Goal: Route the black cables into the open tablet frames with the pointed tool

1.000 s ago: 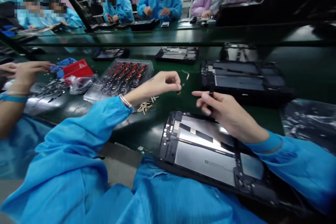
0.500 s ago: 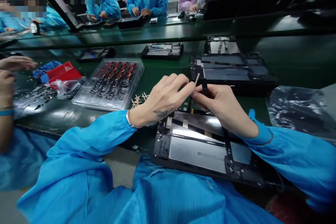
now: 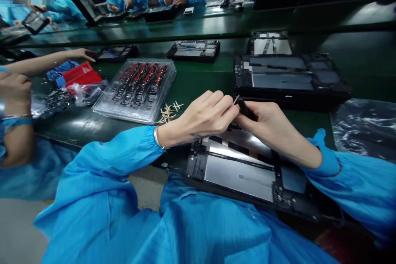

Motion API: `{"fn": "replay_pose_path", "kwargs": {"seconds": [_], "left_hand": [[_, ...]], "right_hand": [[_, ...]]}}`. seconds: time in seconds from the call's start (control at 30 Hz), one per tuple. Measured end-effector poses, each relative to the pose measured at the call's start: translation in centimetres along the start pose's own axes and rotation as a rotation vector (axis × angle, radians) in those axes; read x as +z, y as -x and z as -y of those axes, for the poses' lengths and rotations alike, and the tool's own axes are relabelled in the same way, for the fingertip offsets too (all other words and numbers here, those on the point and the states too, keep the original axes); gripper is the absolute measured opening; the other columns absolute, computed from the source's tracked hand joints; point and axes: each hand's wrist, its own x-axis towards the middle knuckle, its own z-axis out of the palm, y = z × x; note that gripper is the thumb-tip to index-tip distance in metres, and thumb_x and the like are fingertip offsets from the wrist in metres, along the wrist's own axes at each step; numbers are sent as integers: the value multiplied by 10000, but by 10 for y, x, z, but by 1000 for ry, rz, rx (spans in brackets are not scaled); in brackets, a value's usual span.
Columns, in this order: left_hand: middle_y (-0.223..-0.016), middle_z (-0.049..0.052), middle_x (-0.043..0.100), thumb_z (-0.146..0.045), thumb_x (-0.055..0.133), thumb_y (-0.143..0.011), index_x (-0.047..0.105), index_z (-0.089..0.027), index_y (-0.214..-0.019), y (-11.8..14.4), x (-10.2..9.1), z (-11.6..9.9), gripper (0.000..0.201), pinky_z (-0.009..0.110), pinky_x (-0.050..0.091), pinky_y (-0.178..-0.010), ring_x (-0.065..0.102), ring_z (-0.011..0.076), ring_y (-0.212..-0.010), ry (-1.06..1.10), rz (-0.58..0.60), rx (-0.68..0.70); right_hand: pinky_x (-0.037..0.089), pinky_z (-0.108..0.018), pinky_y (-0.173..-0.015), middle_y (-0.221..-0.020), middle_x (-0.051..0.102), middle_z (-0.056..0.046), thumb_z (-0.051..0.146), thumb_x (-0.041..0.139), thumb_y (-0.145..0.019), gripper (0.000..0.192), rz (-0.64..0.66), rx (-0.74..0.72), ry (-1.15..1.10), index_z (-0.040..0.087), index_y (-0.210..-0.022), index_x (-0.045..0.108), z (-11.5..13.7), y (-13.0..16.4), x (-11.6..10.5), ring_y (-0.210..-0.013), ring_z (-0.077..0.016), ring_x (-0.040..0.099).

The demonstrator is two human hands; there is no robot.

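Note:
My left hand (image 3: 204, 117) and my right hand (image 3: 269, 126) meet fingertip to fingertip above the far edge of an opened tablet chassis (image 3: 244, 175) that rests on my lap and the table edge. My right hand pinches a small black strip part (image 3: 245, 108). My left hand pinches a thin pale backing strip (image 3: 236, 99) at that part's tip. A clear tray of red-and-black flex parts (image 3: 137, 88) lies to the left. Pale peeled strips (image 3: 168, 112) are scattered beside it.
A stack of open tablet chassis (image 3: 291, 76) sits behind my hands, with others (image 3: 194, 49) on the green conveyor. A red bin (image 3: 78, 76) and plastic bags (image 3: 365, 126) flank the area. A neighbour's arms are at the left; several workers sit across the line.
My left hand came in from the left and closed on the pale strip at the black part's tip. Both hands now sit slightly lower, pressed together over the chassis.

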Motion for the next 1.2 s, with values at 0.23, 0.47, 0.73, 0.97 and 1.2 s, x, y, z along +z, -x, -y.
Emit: {"fn": "replay_pose_path", "kwargs": {"seconds": [0.23,0.47,0.73,0.97,1.2], "left_hand": [[-913,104,636,-137,409,-1053,642,-139,-955,70,3,44,253,360,399,-741,567,253,-864,4,464,-354],[-1043,153,663,18,385,-959,685,-81,-1060,101,-17,59,332,376,445,-824,593,269,-956,153,895,-416],[-1014,59,703,-380,579,-1044,743,-184,-1198,27,3,20,298,297,472,-819,636,179,-899,1057,295,-779],[-713,-12,568,-440,684,-933,677,-130,-767,-12,17,18,351,249,334,-643,492,99,-689,1511,161,-907],[-702,-8,550,-321,627,-935,698,-157,-752,-13,8,35,256,272,278,-589,467,103,-624,1171,510,-554]], "right_hand": [[438,-327,-619,-793,745,-68,427,658,-903,255,-3,99,-98,197,-848,754,-1,1,-6,-694,-196,647],[535,-340,-704,-926,778,-94,425,737,-907,216,-40,157,-90,214,-917,781,-17,7,-6,-804,-206,714],[408,-267,-532,-683,701,-36,430,698,-874,276,-45,139,-232,178,-769,731,16,8,2,-550,-122,552],[376,-266,-519,-602,606,9,386,674,-935,231,-112,139,-268,190,-851,763,14,9,-4,-525,-107,487],[413,-286,-577,-729,676,-6,336,745,-888,136,-192,88,-240,203,-906,767,13,4,-10,-609,-123,538]]}}
